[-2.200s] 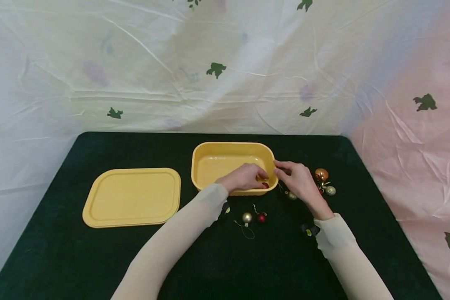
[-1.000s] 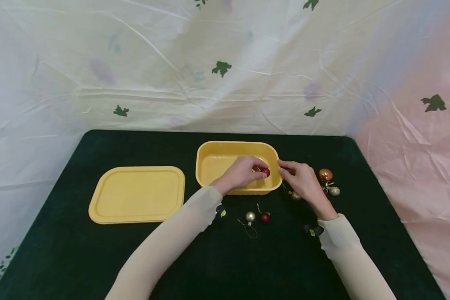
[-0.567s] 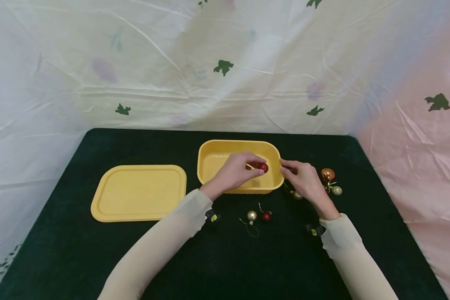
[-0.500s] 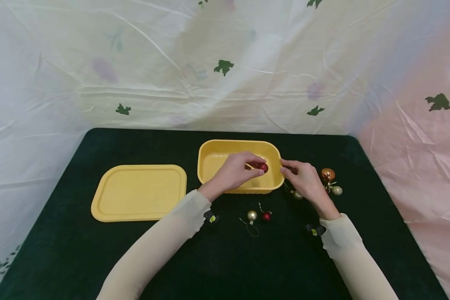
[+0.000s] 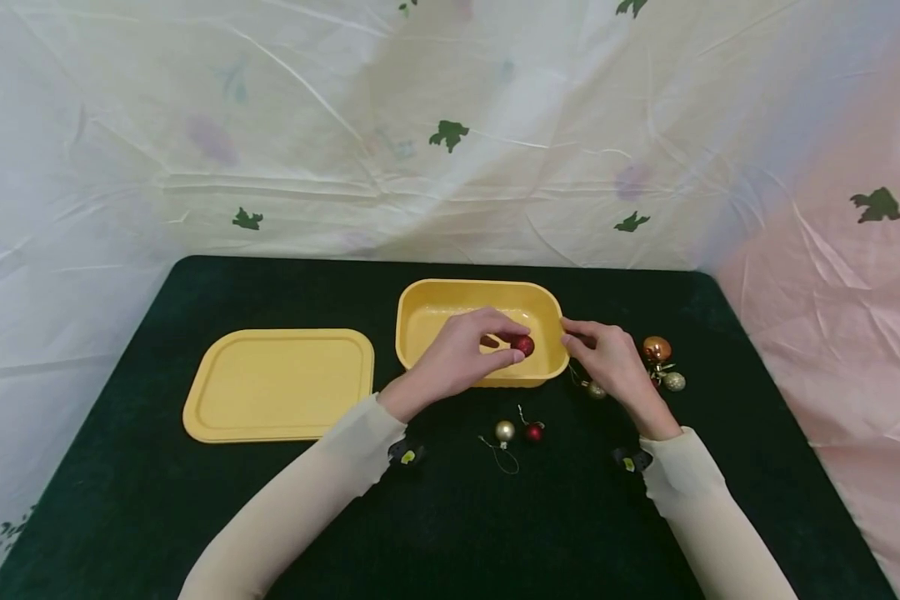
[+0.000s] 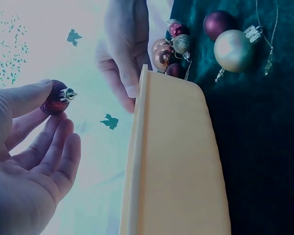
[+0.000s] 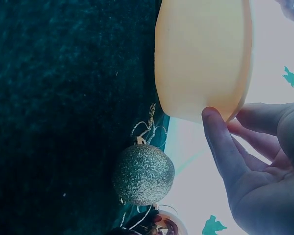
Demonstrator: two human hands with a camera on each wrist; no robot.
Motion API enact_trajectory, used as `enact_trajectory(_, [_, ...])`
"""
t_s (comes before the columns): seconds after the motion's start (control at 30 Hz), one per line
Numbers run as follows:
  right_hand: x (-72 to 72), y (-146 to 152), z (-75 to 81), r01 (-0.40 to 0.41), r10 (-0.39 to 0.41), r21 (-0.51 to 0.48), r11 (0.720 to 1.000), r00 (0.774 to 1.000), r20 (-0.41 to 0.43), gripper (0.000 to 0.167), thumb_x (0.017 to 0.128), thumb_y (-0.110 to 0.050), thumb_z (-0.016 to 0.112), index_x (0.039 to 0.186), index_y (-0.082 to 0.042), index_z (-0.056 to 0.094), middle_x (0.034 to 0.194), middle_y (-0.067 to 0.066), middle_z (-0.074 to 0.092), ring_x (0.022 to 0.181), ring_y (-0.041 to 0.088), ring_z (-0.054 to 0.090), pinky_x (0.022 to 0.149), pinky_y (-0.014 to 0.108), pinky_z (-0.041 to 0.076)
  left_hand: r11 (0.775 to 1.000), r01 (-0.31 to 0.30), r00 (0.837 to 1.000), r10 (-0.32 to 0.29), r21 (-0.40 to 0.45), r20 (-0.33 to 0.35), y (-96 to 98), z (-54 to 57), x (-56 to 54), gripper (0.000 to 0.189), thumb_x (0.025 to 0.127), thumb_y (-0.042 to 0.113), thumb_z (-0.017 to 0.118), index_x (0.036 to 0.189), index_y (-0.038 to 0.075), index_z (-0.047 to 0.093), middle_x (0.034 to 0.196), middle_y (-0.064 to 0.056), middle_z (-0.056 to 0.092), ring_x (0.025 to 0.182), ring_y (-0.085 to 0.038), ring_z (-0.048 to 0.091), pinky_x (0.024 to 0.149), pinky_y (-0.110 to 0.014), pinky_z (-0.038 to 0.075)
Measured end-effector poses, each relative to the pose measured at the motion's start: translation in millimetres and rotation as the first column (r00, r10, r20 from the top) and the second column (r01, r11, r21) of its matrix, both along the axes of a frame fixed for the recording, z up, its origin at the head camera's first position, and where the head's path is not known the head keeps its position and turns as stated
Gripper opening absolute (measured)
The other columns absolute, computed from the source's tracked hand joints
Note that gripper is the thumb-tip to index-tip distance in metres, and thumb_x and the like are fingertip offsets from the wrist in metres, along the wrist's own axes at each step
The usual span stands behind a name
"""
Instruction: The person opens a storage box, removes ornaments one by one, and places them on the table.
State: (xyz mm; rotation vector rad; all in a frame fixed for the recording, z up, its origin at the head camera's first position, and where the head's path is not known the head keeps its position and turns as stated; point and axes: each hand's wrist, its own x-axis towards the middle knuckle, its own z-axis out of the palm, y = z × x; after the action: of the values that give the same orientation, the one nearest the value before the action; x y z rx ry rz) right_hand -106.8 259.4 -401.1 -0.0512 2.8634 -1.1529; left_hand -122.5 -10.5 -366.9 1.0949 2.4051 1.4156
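Observation:
My left hand [image 5: 453, 354] pinches a glittery dark red Christmas bauble [image 5: 523, 345] between thumb and fingers, over the yellow plastic box [image 5: 429, 321]. In the left wrist view the bauble [image 6: 54, 101] shows its metal cap, and it is held clear of the box wall [image 6: 179, 147]. At the box's right end, my right hand [image 5: 607, 358] grips the rim, thumb and fingers on either side of the wall [image 7: 201, 63]. Just below that hand lies a glittery gold bauble [image 5: 596, 390], seen larger as a silvery ball [image 7: 143, 174] in the right wrist view.
A flat yellow lid [image 5: 279, 385] lies left of the box on the dark green table. In front of the box are a pale gold bauble [image 5: 505, 431] and a red bauble [image 5: 534, 432] with string loops. Right of my right hand sits a cluster with a copper bauble [image 5: 656, 348].
My left hand has come up from the box's bottom right corner with the red bauble, then drawn back leftward and towards me. The right hand has kept its grip on the rim.

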Motion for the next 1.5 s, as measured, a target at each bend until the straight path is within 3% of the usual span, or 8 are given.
enact_trajectory(0.77, [0.2, -1, -1.2, 0.011, -0.010, 0.013, 1.000, 1.000, -0.018, 0.041, 0.106, -0.024, 0.062, 0.142, -0.004, 0.063, 0.133, 0.022, 0.067, 0.062, 0.022, 0.057, 0.049, 0.026, 0.045, 0.999, 0.046, 0.999, -0.046, 0.006, 0.020, -24.3, -3.6, 35.7, 0.034, 0.098, 0.019, 0.074, 0.130, 0.010, 0.071, 0.118, 0.001, 0.071, 0.110, -0.009, 0.065, 0.098, -0.028, 0.053])
enact_trajectory(1.0, [0.2, 1, -2.3, -0.001, 0.001, 0.008, 1.000, 1.000, -0.023, 0.042, 0.106, -0.025, 0.061, 0.142, -0.004, 0.062, 0.135, 0.022, 0.066, 0.067, 0.024, 0.059, 0.050, 0.026, 0.045, 0.997, 0.078, 0.997, -0.078, -0.012, 0.001, -33.6, -15.1, 45.5, 0.031, 0.098, 0.018, 0.073, 0.128, 0.009, 0.073, 0.119, 0.001, 0.072, 0.109, -0.009, 0.065, 0.097, -0.033, 0.053])
enact_trajectory(1.27, [0.4, 0, -2.6, -0.003, 0.004, 0.018, 1.000, 0.999, -0.032, 0.042, 0.106, -0.024, 0.062, 0.142, -0.002, 0.062, 0.136, 0.022, 0.065, 0.065, 0.022, 0.058, 0.049, 0.026, 0.044, 0.990, 0.094, 0.995, -0.098, -0.101, -0.034, -43.9, -28.3, 54.6, 0.035, 0.098, 0.021, 0.072, 0.132, 0.010, 0.072, 0.122, -0.002, 0.070, 0.106, -0.012, 0.066, 0.088, -0.035, 0.056])
enact_trajectory(1.5, [1.2, 0, -3.1, -0.008, 0.008, 0.010, 1.000, 0.999, -0.034, 0.042, 0.106, -0.024, 0.061, 0.143, -0.003, 0.062, 0.137, 0.022, 0.065, 0.065, 0.023, 0.058, 0.049, 0.026, 0.044, 0.983, 0.114, 0.992, -0.120, -0.142, -0.041, -53.7, -40.2, 58.2, 0.034, 0.098, 0.019, 0.072, 0.130, 0.007, 0.072, 0.124, -0.004, 0.071, 0.111, -0.015, 0.067, 0.093, -0.033, 0.055])
